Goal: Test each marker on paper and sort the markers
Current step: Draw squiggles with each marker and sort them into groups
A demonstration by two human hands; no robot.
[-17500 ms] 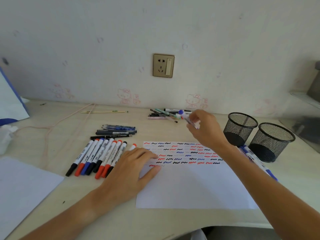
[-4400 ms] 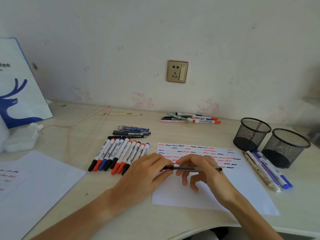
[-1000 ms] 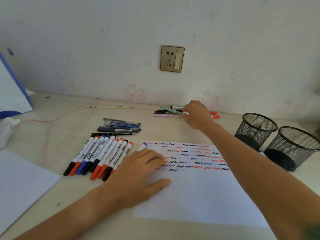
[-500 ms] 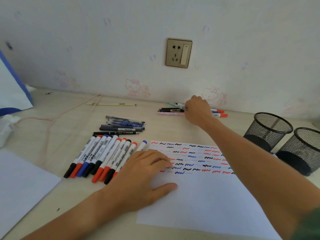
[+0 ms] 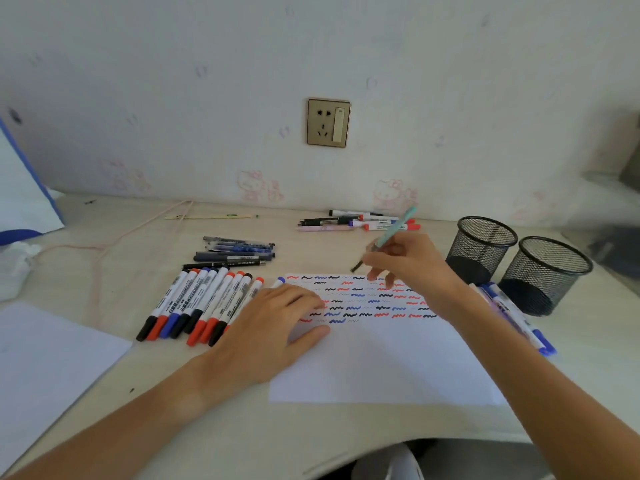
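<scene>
While our left hand [image 5: 266, 327] lies flat with fingers straight on the left edge of the paper [image 5: 381, 358] on the desk [image 5: 145, 410], our right hand [image 5: 412, 265] pinches a teal pen [image 5: 394, 230], tilted, its dark tip just above the paper's top squiggles. Two mesh cups [image 5: 485, 244] stand right of the paper. Marker rows [image 5: 201, 303] lie left of it; more markers [image 5: 360, 221] lie by the wall.
</scene>
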